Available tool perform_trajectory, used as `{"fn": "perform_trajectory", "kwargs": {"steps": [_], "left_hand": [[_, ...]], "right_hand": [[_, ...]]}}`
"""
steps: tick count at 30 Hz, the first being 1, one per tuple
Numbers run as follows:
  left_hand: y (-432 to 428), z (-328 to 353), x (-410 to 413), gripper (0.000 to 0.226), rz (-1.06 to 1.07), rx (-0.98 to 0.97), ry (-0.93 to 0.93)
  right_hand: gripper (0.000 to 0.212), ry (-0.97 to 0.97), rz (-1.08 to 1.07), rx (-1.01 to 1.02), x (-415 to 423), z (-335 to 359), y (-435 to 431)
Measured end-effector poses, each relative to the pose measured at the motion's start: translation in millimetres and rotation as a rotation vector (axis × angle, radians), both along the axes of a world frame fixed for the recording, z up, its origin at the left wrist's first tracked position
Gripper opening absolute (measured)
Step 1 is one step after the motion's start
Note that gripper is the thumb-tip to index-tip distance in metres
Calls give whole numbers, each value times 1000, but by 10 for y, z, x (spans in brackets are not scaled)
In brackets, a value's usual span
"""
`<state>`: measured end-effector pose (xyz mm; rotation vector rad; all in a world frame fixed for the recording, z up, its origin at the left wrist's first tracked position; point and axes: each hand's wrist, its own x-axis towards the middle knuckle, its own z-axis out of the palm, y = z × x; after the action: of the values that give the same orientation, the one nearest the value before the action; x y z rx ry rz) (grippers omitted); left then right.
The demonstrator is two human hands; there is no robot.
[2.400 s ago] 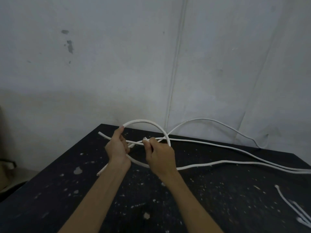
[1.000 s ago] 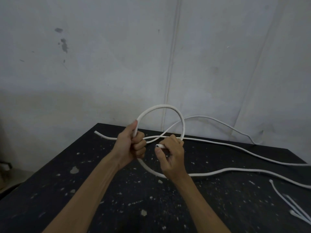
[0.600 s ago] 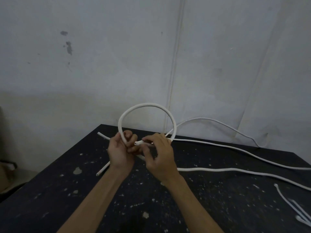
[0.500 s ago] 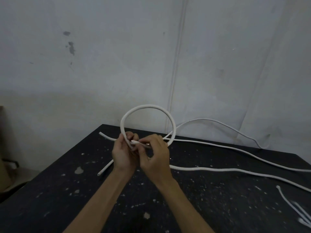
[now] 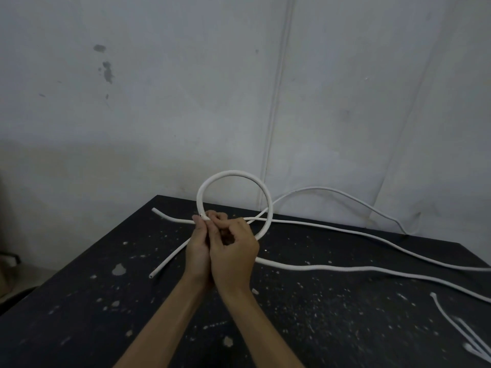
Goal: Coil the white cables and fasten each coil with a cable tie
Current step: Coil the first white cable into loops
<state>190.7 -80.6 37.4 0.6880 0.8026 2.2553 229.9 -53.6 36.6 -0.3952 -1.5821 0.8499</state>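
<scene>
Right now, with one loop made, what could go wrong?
The loop is closed only by the left hand and right hand pinching its crossing; it may spring open if either eases. The cable ties lie far right, so fetching one frees a hand. The thinner cable runs past the loop and could get caught.

No readable text, label, brand, number or sign in view.
- white cable (image 5: 233,173): plain jacket, no print can be made out.
- wall (image 5: 345,75): dark blotches at upper left, stains and not lettering.
- table (image 5: 79,328): pale flecks only, nothing that reads.
</scene>
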Motion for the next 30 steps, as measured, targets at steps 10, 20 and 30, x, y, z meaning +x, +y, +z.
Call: {"fn": "perform_trajectory", "kwargs": {"steps": [10, 20, 30], "left_hand": [[139, 190, -103, 40, -87, 118, -48], [86, 171, -168, 44, -35, 126, -59], [128, 240, -36, 51, 72, 128, -105]], "right_hand": [[18, -90, 53, 348, 359, 17, 225], [32, -765, -111, 1197, 676, 364, 990], [12, -646, -38, 1171, 458, 149, 945]]}}
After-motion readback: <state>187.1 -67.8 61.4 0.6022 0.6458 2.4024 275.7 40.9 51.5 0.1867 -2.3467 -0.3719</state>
